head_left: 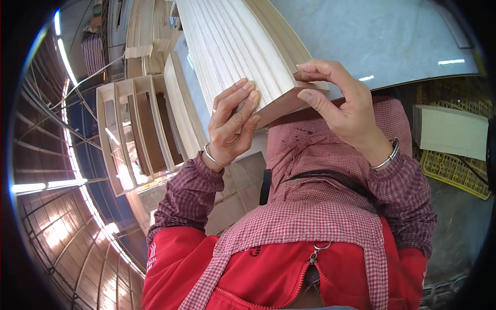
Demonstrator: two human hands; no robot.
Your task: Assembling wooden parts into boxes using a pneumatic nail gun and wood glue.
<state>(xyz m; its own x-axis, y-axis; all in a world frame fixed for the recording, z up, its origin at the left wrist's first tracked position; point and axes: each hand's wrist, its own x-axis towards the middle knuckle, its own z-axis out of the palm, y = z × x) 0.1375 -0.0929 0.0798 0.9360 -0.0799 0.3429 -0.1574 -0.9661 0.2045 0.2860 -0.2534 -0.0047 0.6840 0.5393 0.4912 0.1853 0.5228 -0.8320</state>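
Observation:
A stack of pale wooden boards (237, 46) lies on the blue-grey tabletop, its near end toward my body. My left hand (232, 121) is closed at the stack's near left corner, curled fingertips on the top and the thumb low by the end. At the near right corner, my right hand (343, 101) has its index finger along the side and its thumb by the end face. A thin pale board end (319, 86) sticks out between that thumb and fingers. The other fingers of the right hand are partly hidden.
The blue-grey tabletop (372, 36) spreads right of the stack. Wooden frames (134, 129) stand at the left, with more stacked boards (142, 31) behind them. On the right, a pale block-like stack (452, 132) rests on a yellow plastic crate (449, 173).

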